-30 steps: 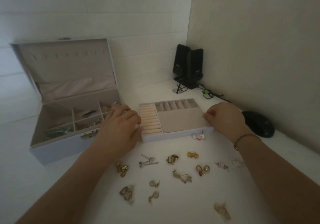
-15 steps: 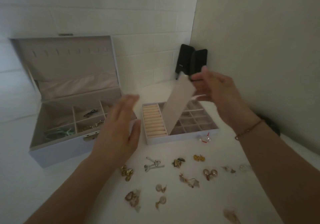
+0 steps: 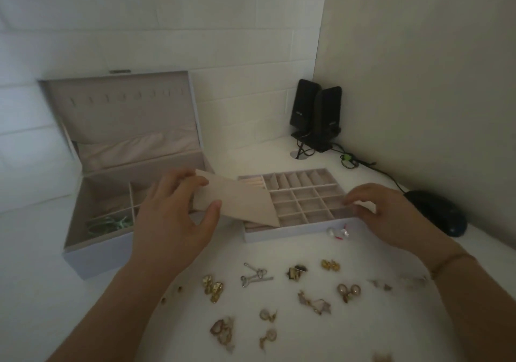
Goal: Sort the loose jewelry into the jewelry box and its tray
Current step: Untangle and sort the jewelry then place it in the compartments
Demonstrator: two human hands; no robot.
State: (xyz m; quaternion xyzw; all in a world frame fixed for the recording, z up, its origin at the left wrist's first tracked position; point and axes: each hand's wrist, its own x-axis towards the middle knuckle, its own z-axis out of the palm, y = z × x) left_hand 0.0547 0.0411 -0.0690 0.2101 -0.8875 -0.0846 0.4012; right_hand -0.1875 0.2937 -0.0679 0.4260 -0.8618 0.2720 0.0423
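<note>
The left hand (image 3: 178,216) pinches a flat beige cover panel (image 3: 237,202) by its end, holding it tilted over the ring rolls of the tray (image 3: 296,233); a slip would likely drop it onto the open jewelry box (image 3: 92,252) beside the tray, or onto the earrings (image 3: 213,287) scattered on the counter (image 3: 307,342) in front. The right hand (image 3: 382,216) rests with fingers curled at the tray's near right corner, though whether it grips the rim I cannot tell. A nudge there might slide the tray into the small pearl piece (image 3: 337,233) just beside its front wall.
</note>
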